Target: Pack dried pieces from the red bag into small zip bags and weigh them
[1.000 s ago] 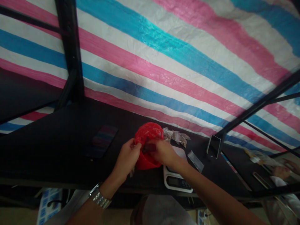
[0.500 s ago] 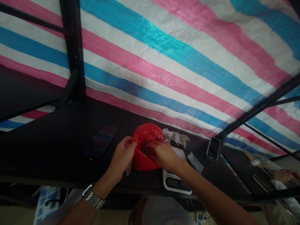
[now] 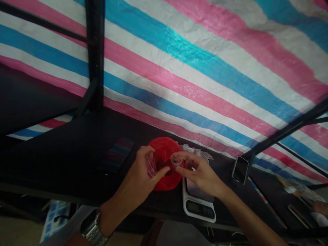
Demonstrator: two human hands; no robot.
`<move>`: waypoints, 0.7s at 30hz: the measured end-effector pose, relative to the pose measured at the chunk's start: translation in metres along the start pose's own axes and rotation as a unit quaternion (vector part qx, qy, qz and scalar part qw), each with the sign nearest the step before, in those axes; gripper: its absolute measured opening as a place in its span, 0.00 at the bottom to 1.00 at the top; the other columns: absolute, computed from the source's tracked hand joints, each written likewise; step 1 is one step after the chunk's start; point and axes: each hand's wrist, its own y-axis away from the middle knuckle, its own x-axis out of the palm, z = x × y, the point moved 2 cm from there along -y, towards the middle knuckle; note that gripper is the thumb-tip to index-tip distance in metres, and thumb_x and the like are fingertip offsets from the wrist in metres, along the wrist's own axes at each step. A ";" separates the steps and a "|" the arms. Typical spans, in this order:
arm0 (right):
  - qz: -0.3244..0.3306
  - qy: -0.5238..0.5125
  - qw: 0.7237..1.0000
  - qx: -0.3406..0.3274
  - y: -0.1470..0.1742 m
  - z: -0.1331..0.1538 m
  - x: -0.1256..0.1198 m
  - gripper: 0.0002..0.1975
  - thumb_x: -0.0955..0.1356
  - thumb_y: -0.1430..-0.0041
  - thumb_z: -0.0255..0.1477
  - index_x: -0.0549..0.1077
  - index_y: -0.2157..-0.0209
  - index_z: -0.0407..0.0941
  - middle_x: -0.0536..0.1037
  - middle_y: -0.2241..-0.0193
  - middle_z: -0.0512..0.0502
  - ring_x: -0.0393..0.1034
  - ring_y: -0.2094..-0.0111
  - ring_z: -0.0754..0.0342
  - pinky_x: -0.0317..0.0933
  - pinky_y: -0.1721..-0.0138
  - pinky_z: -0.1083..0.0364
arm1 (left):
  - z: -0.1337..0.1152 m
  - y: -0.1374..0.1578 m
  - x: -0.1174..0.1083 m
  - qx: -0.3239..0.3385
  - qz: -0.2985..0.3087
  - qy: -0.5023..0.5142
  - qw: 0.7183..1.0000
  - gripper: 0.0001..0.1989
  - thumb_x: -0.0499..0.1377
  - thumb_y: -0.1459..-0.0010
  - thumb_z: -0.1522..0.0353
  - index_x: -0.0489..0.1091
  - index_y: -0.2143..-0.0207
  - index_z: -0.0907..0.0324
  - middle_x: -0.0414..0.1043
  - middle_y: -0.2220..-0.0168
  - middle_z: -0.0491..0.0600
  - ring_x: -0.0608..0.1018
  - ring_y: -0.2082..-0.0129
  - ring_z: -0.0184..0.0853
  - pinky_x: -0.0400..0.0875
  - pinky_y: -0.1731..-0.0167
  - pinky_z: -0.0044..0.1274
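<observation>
A red plastic bag (image 3: 164, 184) stands open on the black table, with dark contents low inside that I cannot make out. My right hand (image 3: 201, 171) pinches a small clear cup (image 3: 176, 160) over the bag's right side; a little brownish matter shows in the cup. At the bag's left side, my left hand (image 3: 140, 171) curls around a crinkled clear plastic bag (image 3: 151, 166), with its thumb stretched toward the red bag's middle. A white digital scale (image 3: 198, 208) lies right of the red bag, partly under my right hand.
Several small clear bags (image 3: 196, 149) lie behind the scale. A phone (image 3: 241, 170) leans by the frame's post at right. A dark flat reflective panel (image 3: 116, 155) lies at left. Striped sheeting (image 3: 179, 78) hangs behind. Another person's hand (image 3: 320, 207) shows at the right edge.
My right hand has come up out of the red bag, bringing the small cup into sight. My left hand has left the bag's rim. The camera view has shifted slightly left.
</observation>
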 end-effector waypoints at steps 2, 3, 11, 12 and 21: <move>-0.015 0.044 0.999 -0.026 0.002 0.022 -0.003 0.16 0.73 0.33 0.32 0.80 0.45 0.48 0.85 0.51 0.46 0.79 0.59 0.52 0.73 0.56 0.52 | -0.007 0.003 0.004 0.073 0.018 -0.002 0.997 0.25 0.64 0.36 0.68 0.55 0.42 0.51 0.67 0.49 0.51 0.79 0.53 0.39 0.77 0.51 0.33; -0.015 0.076 0.996 -0.046 0.003 0.032 -0.003 0.16 0.73 0.33 0.30 0.80 0.45 0.49 0.85 0.52 0.46 0.78 0.58 0.52 0.72 0.54 0.52 | -0.011 0.004 0.007 0.097 0.028 0.000 0.995 0.26 0.62 0.36 0.70 0.53 0.41 0.51 0.66 0.49 0.52 0.79 0.52 0.39 0.78 0.51 0.34; 0.049 0.445 0.884 -0.132 0.013 0.069 0.006 0.20 0.69 0.31 0.23 0.76 0.40 0.49 0.80 0.43 0.41 0.77 0.47 0.44 0.69 0.42 0.44 | -0.026 0.006 0.023 0.121 0.099 0.046 0.987 0.29 0.56 0.37 0.78 0.51 0.39 0.51 0.66 0.47 0.55 0.79 0.47 0.43 0.79 0.46 0.38; 0.058 0.475 0.868 -0.135 0.014 0.071 0.007 0.21 0.69 0.32 0.23 0.75 0.39 0.49 0.80 0.43 0.39 0.77 0.47 0.43 0.69 0.42 0.43 | -0.026 0.007 0.025 0.121 0.107 0.056 0.985 0.30 0.56 0.37 0.79 0.51 0.38 0.51 0.66 0.45 0.56 0.79 0.45 0.44 0.79 0.46 0.39; 0.086 0.475 0.870 -0.104 0.017 0.067 0.017 0.24 0.66 0.34 0.16 0.72 0.39 0.44 0.73 0.36 0.32 0.75 0.41 0.39 0.73 0.43 0.41 | -0.025 0.010 0.036 0.107 0.133 0.099 0.980 0.30 0.57 0.36 0.77 0.49 0.37 0.50 0.65 0.42 0.58 0.77 0.41 0.47 0.78 0.43 0.42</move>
